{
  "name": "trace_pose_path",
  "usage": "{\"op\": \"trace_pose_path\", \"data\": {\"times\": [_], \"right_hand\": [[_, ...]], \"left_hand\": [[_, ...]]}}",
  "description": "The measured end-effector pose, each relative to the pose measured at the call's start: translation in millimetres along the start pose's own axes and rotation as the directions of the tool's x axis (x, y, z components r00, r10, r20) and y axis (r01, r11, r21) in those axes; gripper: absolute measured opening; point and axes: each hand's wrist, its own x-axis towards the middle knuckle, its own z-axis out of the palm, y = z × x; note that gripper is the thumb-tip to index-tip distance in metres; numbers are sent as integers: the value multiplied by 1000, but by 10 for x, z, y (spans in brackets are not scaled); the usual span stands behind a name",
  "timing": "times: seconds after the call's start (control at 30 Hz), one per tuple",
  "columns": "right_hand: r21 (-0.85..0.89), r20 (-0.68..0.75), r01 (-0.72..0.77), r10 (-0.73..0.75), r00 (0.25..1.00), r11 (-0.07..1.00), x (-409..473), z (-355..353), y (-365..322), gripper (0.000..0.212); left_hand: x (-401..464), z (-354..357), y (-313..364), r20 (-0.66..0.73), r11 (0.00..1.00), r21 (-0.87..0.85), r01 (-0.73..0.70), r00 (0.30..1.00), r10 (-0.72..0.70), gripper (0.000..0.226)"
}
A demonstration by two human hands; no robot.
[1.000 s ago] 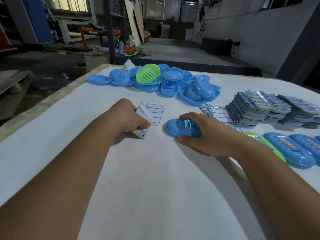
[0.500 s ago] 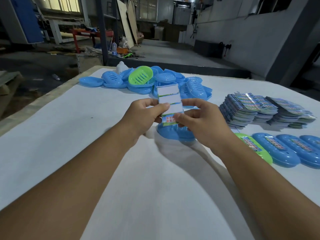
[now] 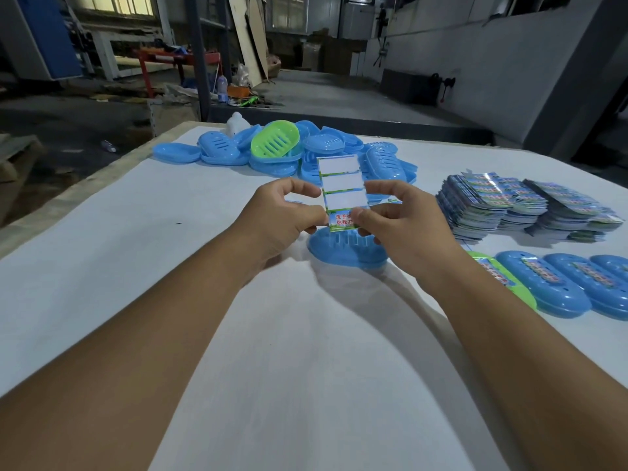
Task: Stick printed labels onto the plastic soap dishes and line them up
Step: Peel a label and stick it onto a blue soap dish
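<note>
Both hands up over the middle of the table (image 3: 136, 232), sharing one label sheet (image 3: 341, 190). Left hand (image 3: 282, 212) pinches the sheet's lower left edge, thumb and fingers curled onto it. Right hand (image 3: 397, 226) pinches the lower right corner, right at the one printed label (image 3: 341, 220) left on it; the three panels above are blank white backing.

Sheet is held upright, long axis running away from the person, printed label at the near end.

Key relation: the bare blue dish (image 3: 343, 248) sits on the table directly under the sheet and hands, long axis left-right. So the label comes straight down, and its long side already roughly matches the dish's. Right hand is nearer the label and looks like the peeling hand; left looks like the holder. Peel not started as far as I can tell, the fingertips hide that corner.

Risk: label going on skewed, or the slotted top giving poor contact.

Elsewhere: pile of unlabeled dishes (image 3: 278, 151) at the far edge, stacks of label sheets (image 3: 509, 205) toward the right edge, row of labeled dishes (image 3: 557, 287) near the right edge, just right of the right forearm. Next slot in line looks to be the left end of that row.
</note>
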Motion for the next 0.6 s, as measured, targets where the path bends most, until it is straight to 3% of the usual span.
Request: {"op": "trace_pose_path", "data": {"times": [0.27,0.4,0.6], "right_hand": [[-12,-24,-21,21,1000,1000,15,-5,35,38],[-318,-109,103,-144,984,943,23,-16,59,18],[-297,41,152,-147,988,943,-41,47,42,25]], "left_hand": [[-29,-8,-3,34,1000,-2,-18,999,18,39],[-68,-9,7,53,999,-7,-35,998,36,40],[-125,18,30,32,995,17,-102,994,102,33]]}}
